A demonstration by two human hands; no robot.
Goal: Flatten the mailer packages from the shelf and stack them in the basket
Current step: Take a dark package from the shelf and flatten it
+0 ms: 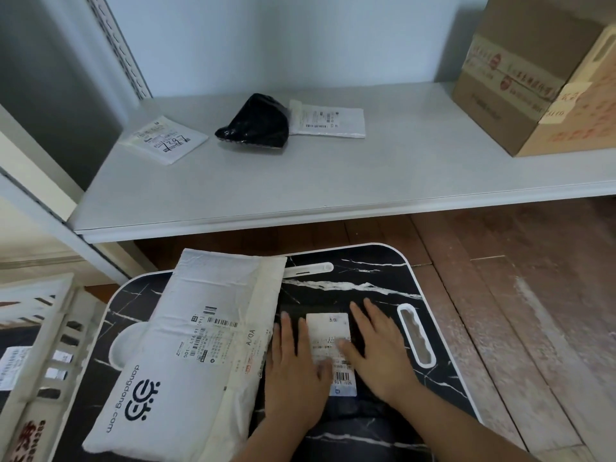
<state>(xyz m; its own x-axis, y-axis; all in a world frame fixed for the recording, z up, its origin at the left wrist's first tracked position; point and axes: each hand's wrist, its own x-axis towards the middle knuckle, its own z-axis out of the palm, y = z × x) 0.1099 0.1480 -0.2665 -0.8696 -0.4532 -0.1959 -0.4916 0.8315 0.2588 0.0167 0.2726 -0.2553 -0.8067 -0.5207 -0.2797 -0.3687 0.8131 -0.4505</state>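
Head view looks down on a small black marble-patterned bench (366, 278) with a white rim, standing on a wooden floor (500, 295) in front of a grey shelf (333, 181). Both hands lie flat, fingers straight and spread, pressing on a black mailer (358, 331) that lies on the bench and carries a white shipping label (328, 335). Left hand (293, 371) covers the mailer's left part and the label's lower left edge; right hand (380, 355) presses on the label's right side and the mailer beyond it. Just beside the left hand, a large white padded mailer (186, 355) printed with a web address lies at a slant over the bench's left half, its far end reaching past the bench's rim. At the left edge stands a white slotted basket (50, 345); a labelled package (11, 365) shows inside it. On the shelf lie three more packages: a small white mailer (165, 140) at the left, a crumpled black mailer (255, 123) in the middle, and a white mailer (328, 119) touching the black one's right side. A taped cardboard box (540, 81) stands at the shelf's right end, well apart from them.
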